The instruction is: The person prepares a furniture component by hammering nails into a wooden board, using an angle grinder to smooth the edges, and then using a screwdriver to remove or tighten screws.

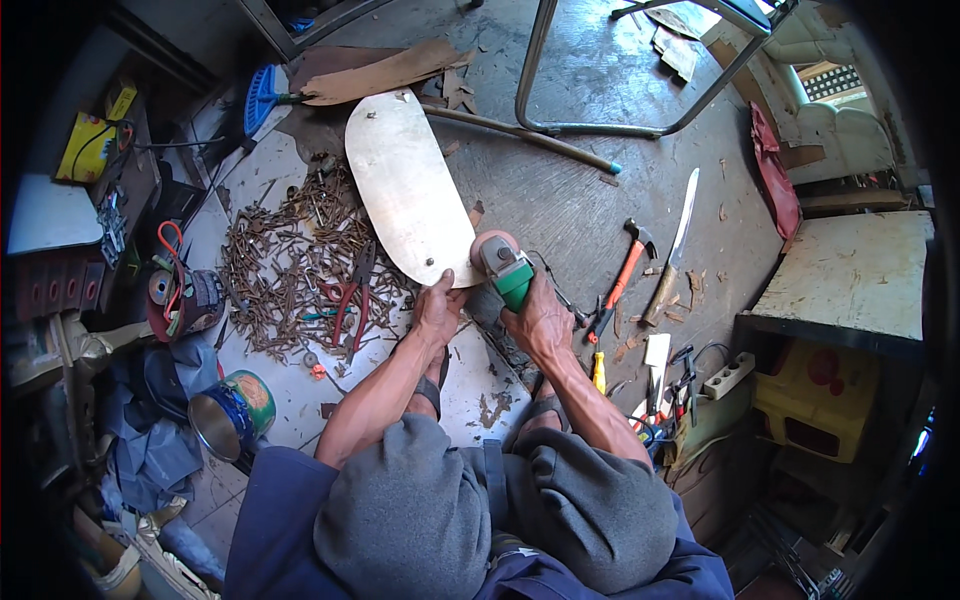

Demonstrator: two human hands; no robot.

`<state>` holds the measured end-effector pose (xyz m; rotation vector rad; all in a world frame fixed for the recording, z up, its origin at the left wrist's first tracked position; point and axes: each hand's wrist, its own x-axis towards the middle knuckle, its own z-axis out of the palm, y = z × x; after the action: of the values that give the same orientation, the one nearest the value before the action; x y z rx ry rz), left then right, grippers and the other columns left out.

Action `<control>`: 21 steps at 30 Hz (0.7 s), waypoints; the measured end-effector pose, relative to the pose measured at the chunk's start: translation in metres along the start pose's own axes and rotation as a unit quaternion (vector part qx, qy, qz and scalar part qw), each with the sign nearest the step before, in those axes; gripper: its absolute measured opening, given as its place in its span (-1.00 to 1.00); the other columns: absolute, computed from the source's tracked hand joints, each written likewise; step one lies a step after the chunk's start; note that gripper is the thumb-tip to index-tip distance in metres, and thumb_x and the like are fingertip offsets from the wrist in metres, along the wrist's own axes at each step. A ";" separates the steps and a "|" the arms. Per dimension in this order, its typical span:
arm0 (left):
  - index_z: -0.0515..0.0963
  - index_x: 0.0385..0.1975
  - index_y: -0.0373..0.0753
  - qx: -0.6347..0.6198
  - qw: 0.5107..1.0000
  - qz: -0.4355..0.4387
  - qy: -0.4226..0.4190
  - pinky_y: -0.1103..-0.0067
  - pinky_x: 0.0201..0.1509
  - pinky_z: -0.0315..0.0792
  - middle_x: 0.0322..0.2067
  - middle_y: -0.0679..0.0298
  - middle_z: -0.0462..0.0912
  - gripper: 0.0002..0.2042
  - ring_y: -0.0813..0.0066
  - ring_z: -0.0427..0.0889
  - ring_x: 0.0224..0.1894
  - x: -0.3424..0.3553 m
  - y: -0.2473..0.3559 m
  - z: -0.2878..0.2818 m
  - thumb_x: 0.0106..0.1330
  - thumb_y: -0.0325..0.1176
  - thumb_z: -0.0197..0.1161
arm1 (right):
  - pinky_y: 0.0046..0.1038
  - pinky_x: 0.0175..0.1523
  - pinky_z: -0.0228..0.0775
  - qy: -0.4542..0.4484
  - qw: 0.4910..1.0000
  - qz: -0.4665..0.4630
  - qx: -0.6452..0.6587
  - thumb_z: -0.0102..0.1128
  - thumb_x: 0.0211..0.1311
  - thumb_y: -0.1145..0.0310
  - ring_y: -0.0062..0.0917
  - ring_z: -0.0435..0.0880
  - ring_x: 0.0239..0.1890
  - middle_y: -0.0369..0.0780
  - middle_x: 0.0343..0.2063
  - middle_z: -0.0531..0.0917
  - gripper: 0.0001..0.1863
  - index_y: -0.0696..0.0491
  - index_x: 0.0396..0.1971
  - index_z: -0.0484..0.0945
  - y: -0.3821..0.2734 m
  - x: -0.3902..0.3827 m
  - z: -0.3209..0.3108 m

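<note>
My left hand (437,310) grips the bottom end of a pale, rounded board (405,180) that lies angled away from me, with small metal fittings near each end. My right hand (536,315) is closed around a green angle grinder (514,280), whose reddish disc (492,240) is at the board's lower right edge; whether it touches is unclear. Red-handled pliers (350,305) lie left of my left hand among a spread of rusty nails (275,255). To the right of my right hand lie an orange hammer (625,270) and a long knife (678,245).
A metal-framed chair (560,128) stands at the back, near a pole (540,140) and torn brown sheets (370,75). Screwdrivers (598,370) and a power strip (728,375) lie at right beside a worn box (840,280). At left are a metal can (215,425) and a blue rake head (262,95).
</note>
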<state>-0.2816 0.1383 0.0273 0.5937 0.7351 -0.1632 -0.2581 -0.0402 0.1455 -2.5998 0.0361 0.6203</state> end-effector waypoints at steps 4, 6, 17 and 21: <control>0.35 0.29 -0.38 -0.008 1.000 -0.003 -0.008 0.22 0.44 0.39 0.16 0.01 0.57 -0.61 0.15 0.58 0.22 -0.001 -0.001 0.000 0.56 -0.35 0.05 | 0.02 -0.03 0.56 0.025 0.999 -0.029 -0.007 0.44 -0.03 0.21 0.10 0.68 -0.09 0.13 -0.08 0.62 -0.19 0.13 0.21 0.25 0.004 -0.003 0.007; 0.35 0.29 -0.39 -0.007 1.000 -0.006 -0.006 0.23 0.44 0.38 0.16 0.00 0.57 -0.61 0.15 0.58 0.22 -0.003 0.000 -0.001 0.56 -0.35 0.05 | 0.02 -0.04 0.56 0.029 0.999 -0.020 -0.006 0.45 -0.03 0.21 0.09 0.68 -0.09 0.11 -0.08 0.62 -0.20 0.13 0.20 0.25 0.004 -0.001 0.007; 0.33 0.31 -0.35 -0.014 1.000 -0.004 -0.023 0.17 0.50 0.28 0.21 0.05 0.53 -0.58 0.12 0.53 0.26 -0.007 0.005 0.002 0.53 -0.34 0.09 | 0.01 0.03 0.54 0.024 0.999 -0.021 0.005 0.43 -0.02 0.22 0.09 0.67 -0.03 0.12 -0.01 0.61 -0.18 0.13 0.24 0.24 0.000 -0.004 0.004; 0.33 0.33 -0.27 -0.039 0.999 -0.011 -0.030 0.15 0.48 0.31 0.22 0.11 0.53 -0.55 0.15 0.53 0.26 -0.006 0.003 0.002 0.48 -0.35 0.16 | 0.02 0.06 0.52 0.049 0.998 0.013 0.049 0.38 0.01 0.21 0.12 0.67 -0.01 0.15 0.00 0.62 -0.22 0.15 0.23 0.26 0.002 -0.003 -0.004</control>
<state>-0.2839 0.1392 0.0343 0.5053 0.6871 -0.1707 -0.2596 -0.0439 0.1489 -2.5370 0.1293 0.4876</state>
